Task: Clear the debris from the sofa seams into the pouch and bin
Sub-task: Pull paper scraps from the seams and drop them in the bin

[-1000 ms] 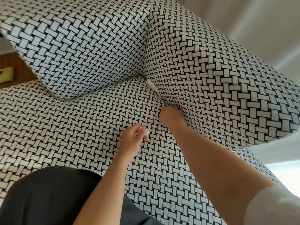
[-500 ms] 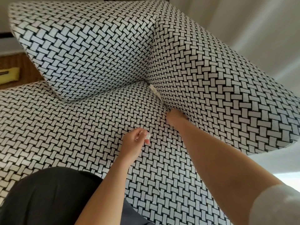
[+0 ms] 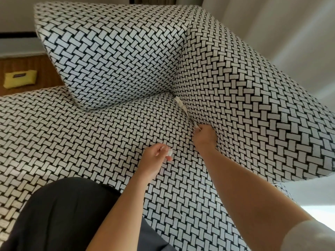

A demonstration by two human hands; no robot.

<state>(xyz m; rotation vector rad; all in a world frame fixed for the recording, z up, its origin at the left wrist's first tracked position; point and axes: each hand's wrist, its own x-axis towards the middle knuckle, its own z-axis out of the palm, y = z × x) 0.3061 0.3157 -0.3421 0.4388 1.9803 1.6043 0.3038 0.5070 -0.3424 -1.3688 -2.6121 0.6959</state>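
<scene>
Your left hand (image 3: 154, 156) held a white scrap (image 3: 170, 151); your right hand (image 3: 204, 137) pinched the seam strip (image 3: 182, 107) — seat (image 3: 72, 133) open leftward; pouch (image 3: 20, 78) label unreadable.

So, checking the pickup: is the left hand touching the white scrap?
Touching. Head view shows the left hand pinching the white scrap in its fingertips.

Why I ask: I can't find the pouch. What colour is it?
The pouch is yellow, seen far left in the head view.

Nothing here can be read; the yellow pouch (image 3: 20, 79) carries a small dark label strip (image 3: 20, 75) near its top edge; its lettering is too small and blurred to make out.
</scene>
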